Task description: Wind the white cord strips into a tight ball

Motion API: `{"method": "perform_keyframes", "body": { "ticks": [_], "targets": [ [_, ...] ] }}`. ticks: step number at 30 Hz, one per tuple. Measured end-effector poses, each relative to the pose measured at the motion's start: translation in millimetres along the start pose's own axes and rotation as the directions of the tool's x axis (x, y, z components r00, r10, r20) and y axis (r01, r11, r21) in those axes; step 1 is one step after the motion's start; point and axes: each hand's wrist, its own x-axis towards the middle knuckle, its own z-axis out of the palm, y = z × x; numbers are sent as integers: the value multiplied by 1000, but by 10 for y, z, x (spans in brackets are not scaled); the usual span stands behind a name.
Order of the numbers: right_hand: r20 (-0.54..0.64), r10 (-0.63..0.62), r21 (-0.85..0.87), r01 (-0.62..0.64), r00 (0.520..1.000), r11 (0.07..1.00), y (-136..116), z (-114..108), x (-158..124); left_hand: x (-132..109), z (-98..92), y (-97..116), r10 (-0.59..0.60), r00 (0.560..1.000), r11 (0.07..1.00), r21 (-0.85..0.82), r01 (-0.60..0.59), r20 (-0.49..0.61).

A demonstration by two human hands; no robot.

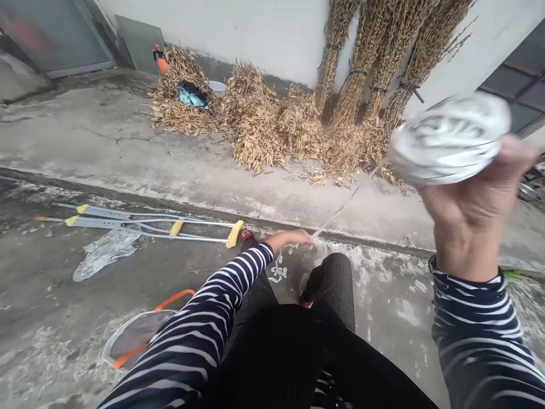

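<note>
My right hand is raised at the right, its fingers wrapped round a ball of white plastic twine, blurred by motion. From the ball a thin strand of twine runs down and left to my left hand. That hand is low between my knees, its fingers closed on the strand. A loose, curled length of white twine lies on the ground just below it.
A pair of crutches lies left of my feet beside a clear plastic bag. Nearer is a mesh bag with orange handles. A low concrete ledge carries heaped dry stalks; tied bundles lean on the wall.
</note>
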Motion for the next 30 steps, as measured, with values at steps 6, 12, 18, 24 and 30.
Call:
{"method": "perform_keyframes", "body": {
  "ticks": [6,12,18,24,30],
  "targets": [
    [189,175,-40,-170,966,985,672,-59,-79,-184,50,328,172,904,982,-5,-188,-392],
    [157,335,-21,-336,929,942,1074,-55,-118,-387,193,1090,379,771,646,-451,-616,-511],
    [74,332,-47,-329,940,943,1139,-138,-102,-527,315,970,228,847,662,-562,-497,-480],
    [-28,183,-205,-185,983,961,1308,-252,-61,-501,354,580,178,901,784,-497,-373,-396],
    [78,-37,-322,60,996,945,1704,-349,48,-790,536,445,230,973,808,-553,-205,-24]
  ]
}}
